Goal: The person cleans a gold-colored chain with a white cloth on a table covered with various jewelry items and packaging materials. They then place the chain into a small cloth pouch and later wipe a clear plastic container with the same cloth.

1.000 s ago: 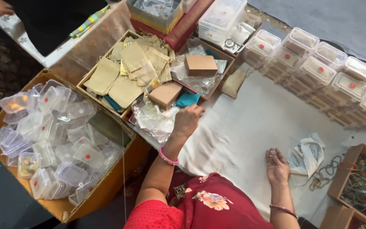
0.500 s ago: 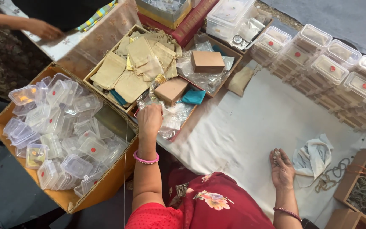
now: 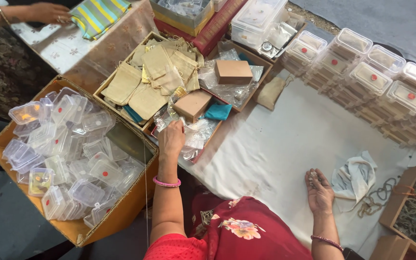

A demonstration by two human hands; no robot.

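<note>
At tray edge, left hand (image 3: pixel 171 138) has slid right off the cardboard box of clear cases (image 3: pixel 68 159); fingers curled, pinching a clear plastic packet (image 3: pixel 188 135). Right hand (image 3: pixel 319 191) unmoved on white cloth (image 3: pixel 275 144), palm up, loosely cupping small beads (image 3: pixel 313 176).

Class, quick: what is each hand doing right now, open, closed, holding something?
Left hand: fingers curled down on clear plastic bags; grip cannot be told.
Right hand: palm up, open, cupping small pale pieces.

A pink bangle (image 3: pixel 166 182), red floral dress (image 3: pixel 237 231), white cloth (image 3: pixel 285 144), teal pouch (image 3: pixel 217 111), and yellow-grey striped fabric (image 3: pixel 99 14).
</note>
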